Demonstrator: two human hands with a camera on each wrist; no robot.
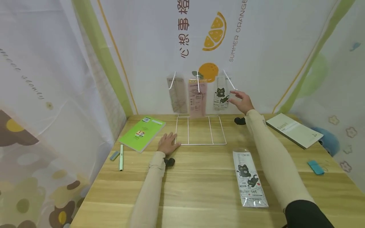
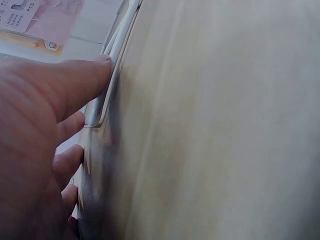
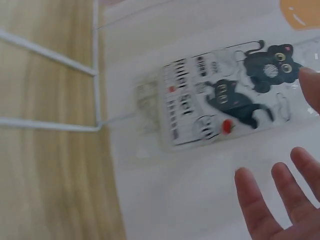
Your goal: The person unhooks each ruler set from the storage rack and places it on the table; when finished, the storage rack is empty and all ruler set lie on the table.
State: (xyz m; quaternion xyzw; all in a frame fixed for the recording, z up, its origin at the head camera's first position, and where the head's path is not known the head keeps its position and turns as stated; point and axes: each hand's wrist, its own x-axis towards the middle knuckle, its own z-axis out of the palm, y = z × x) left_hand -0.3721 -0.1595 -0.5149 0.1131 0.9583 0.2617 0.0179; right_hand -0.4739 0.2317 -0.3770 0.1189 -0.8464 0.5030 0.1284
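Observation:
A white wire display rack (image 1: 201,144) stands on the table, its hooks pointing toward me. My left hand (image 1: 167,144) rests at the front left corner of its base, fingers extended; in the left wrist view the thumb (image 2: 85,80) touches the wire. From the right hook hangs a clear ruler set pack (image 1: 220,95) with black cats on it. My right hand (image 1: 241,100) is beside that pack, fingers spread and holding nothing in the right wrist view. A pink pack (image 1: 197,103) hangs from the middle hook and a grey pack (image 1: 178,96) from the left one.
Another cat ruler set (image 1: 248,180) lies on the table at front right. Left of the rack are a green book (image 1: 142,133), a pale green pen (image 1: 121,157) and a small eraser-like block (image 1: 115,155). At right lie a notebook (image 1: 295,130) and a teal item (image 1: 316,167).

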